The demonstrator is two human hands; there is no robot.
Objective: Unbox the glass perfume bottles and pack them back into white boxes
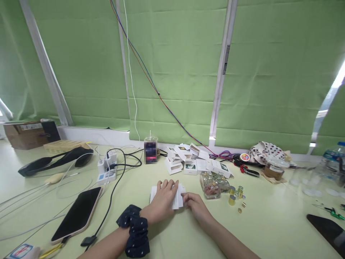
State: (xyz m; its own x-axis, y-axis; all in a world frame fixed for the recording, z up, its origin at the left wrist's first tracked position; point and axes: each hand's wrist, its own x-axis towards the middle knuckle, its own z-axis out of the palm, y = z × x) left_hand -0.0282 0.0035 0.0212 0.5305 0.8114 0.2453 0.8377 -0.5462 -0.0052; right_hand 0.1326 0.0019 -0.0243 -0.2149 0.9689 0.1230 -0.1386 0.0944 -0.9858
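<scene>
A small white cardboard box (176,201) lies on the table in front of me. My left hand (164,196), with a dark dotted scrunchie (134,230) at its wrist, rests over the box, its fingers bent around it. At the box's right end, my right hand (195,205) is closed with its fingertips against the flap. Behind them is a pile of white boxes (188,158), several with end flaps open. Glass bottles (212,189) stand and lie to the right, beside gold caps (232,200) and small metal rings.
On the left are a phone (78,214), a power strip (106,172), a black headset-like device (56,162) and loose cables. A drink cup (150,151) stands near the wall. To the right are a lidded plastic tub (275,169), red-handled pliers (249,172) and clear cups (309,181).
</scene>
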